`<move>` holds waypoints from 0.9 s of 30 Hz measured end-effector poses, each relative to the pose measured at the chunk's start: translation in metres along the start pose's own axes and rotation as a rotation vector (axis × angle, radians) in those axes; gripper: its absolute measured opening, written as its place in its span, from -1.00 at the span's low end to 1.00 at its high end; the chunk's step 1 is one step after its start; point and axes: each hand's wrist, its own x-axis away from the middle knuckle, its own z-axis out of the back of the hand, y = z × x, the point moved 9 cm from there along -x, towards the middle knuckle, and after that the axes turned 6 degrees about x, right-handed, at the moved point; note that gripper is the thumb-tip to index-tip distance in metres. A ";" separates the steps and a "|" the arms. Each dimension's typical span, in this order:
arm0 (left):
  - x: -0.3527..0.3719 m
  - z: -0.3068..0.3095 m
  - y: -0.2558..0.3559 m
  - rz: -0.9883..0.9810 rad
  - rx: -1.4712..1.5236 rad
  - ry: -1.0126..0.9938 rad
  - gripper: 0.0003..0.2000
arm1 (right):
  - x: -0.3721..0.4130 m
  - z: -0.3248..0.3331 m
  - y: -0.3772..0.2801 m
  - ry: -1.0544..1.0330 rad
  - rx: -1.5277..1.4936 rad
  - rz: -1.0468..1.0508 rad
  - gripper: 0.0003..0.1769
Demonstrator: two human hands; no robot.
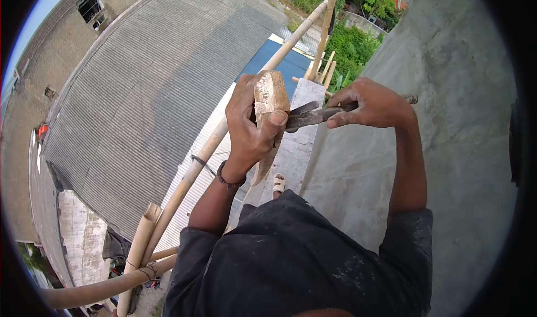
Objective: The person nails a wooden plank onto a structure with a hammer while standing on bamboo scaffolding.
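My left hand (251, 124) is closed around a thick piece of wood (272, 90) with a pale, rough, splintered end turned up towards me. Its thumb presses on the near face, and more of the wood shows below the hand. In my right hand (372, 104) is a dark metal tool (319, 117), gripped between thumb and fingers. The tool's forked-looking end meets the wood beside my left thumb, while its other end sticks out past my right wrist. I cannot make out exactly what kind of tool it is.
Bamboo poles (207, 152) tied with dark cord run along the left. A narrow plank (296, 143) lies below, near my sandalled foot (278, 184). A grey plastered wall (458, 149) rises close on the right. Corrugated roofs (151, 87) spread out lower down.
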 end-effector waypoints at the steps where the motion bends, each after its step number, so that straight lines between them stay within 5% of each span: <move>1: 0.002 -0.001 0.000 0.016 -0.056 0.041 -0.16 | -0.009 -0.023 0.014 -0.045 -0.366 0.052 -0.46; 4: 0.011 -0.004 -0.029 0.031 -0.061 0.008 -0.15 | -0.016 -0.044 0.018 -0.118 -0.380 0.032 -0.44; 8: 0.004 -0.002 -0.019 0.026 0.080 0.011 -0.18 | -0.004 0.012 -0.018 -0.076 -0.124 0.092 -0.48; 11: 0.003 -0.004 -0.026 0.025 0.124 0.016 -0.17 | 0.016 0.046 -0.038 0.085 0.283 -0.070 -0.45; 12: 0.006 -0.006 -0.026 0.032 0.126 0.019 -0.17 | 0.013 0.038 -0.026 0.077 0.282 -0.069 -0.45; 15: 0.012 -0.008 -0.026 0.046 0.039 0.019 -0.12 | -0.004 -0.029 0.023 -0.039 -0.327 0.000 -0.39; 18: 0.019 -0.016 -0.048 0.025 0.023 -0.029 -0.13 | -0.001 -0.043 0.020 -0.100 -0.389 0.025 -0.42; 21: 0.014 -0.025 -0.047 0.070 0.095 -0.017 -0.14 | 0.024 0.016 -0.004 0.011 0.140 -0.181 -0.45; 24: 0.009 -0.032 -0.035 0.032 0.048 -0.087 -0.15 | 0.036 0.043 -0.022 0.074 0.304 -0.265 -0.46; 27: 0.015 -0.034 -0.031 0.036 0.134 -0.073 -0.19 | 0.030 -0.038 0.036 0.000 -0.129 -0.164 -0.48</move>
